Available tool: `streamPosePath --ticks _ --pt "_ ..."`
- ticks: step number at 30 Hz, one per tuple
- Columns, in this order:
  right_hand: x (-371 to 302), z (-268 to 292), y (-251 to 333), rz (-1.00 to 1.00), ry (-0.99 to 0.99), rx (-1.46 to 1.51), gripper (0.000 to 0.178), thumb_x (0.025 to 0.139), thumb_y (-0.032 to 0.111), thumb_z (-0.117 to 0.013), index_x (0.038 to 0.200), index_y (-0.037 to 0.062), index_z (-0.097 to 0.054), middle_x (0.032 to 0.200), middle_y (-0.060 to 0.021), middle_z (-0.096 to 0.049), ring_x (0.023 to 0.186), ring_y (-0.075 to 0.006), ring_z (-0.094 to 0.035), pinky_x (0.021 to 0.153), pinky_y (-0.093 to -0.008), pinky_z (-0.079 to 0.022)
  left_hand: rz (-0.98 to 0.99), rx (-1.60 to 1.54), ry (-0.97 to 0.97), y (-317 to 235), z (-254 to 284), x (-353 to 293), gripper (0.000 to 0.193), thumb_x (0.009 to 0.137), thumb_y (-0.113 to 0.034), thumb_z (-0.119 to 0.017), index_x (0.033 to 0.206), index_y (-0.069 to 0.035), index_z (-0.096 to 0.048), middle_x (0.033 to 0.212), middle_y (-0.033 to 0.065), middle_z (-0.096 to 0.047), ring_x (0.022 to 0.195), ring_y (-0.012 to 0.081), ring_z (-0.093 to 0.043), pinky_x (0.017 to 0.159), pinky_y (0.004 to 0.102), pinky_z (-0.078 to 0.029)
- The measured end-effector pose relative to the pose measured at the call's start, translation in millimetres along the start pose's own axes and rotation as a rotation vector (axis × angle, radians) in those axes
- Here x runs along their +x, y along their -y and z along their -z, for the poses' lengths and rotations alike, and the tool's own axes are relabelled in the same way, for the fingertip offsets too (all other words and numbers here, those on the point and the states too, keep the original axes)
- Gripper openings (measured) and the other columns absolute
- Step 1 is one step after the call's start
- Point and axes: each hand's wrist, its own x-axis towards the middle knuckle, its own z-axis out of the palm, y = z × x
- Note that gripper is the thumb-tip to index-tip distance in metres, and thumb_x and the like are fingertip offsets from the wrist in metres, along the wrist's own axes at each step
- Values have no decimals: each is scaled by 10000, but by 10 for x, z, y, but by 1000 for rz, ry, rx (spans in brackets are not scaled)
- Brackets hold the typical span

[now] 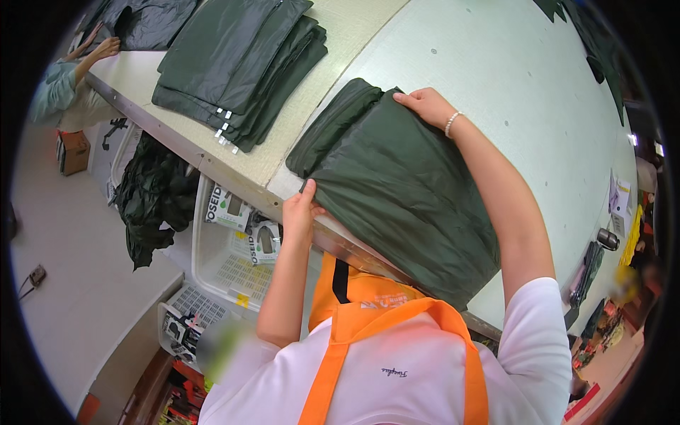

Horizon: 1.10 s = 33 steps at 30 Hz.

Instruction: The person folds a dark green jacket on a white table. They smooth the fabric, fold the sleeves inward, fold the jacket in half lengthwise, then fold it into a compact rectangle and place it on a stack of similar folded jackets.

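Observation:
A folded dark green garment (411,188) of thin, slightly shiny cloth lies on the table in front of me; its exact kind does not show. My left hand (302,211) pinches its left edge by the table's front, thumb on top. At the far edge, my right hand (429,108) grips the cloth between thumb and fingers, a beaded bracelet on the wrist. Beyond the held edge, a narrower folded part (333,127) of dark green cloth lies alongside. To the far left rests a stack of folded dark green garments (234,64) with small white tags.
White plastic baskets (205,234) stand below the table's edge at left, with printed packages (230,209) inside. A heap of dark green cloth (152,191) hangs over another bin. A co-worker's hands (106,48) touch dark cloth at the far left. The pale tabletop (524,177) extends right.

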Motion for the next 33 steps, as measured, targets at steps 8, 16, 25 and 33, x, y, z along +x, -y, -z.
streamPosePath --ticks 8,16,25,33 --pt "92 -80 -106 178 -168 12 487 845 493 -601 815 7 -622 728 -85 -626 681 -168 -568 669 -312 -467 -989 803 -268 -435 -355 -162 410 786 -141 -700 1124 9 -524 1180 171 -511 1132 270 -476 929 366 -382" --pt "-246 -529 420 612 -632 -646 486 825 362 -614 1157 12 -555 1254 -142 -515 1212 -301 -444 1003 -463 -357 -1164 1643 381 -467 -929 286 699 803 -496 -594 1381 -152 -405 1472 87 -316 1369 294 -254 1100 526 -144" --pt "-448 -336 -21 493 -525 128 594 890 369 -552 1331 -7 -422 1374 -188 -433 1280 -318 -403 1063 -357 -321 -1151 1744 452 -276 -894 552 705 836 -460 -572 1426 -161 -329 1508 68 -246 1386 293 -211 1098 538 -126" --pt "-2479 28 -1847 -254 -459 -39 504 872 505 -538 851 19 -669 723 -113 -640 650 -210 -587 701 -322 -456 -1238 1717 394 -196 -842 560 689 854 -459 -549 1435 -173 -311 1516 55 -226 1387 293 -204 1105 527 -116"
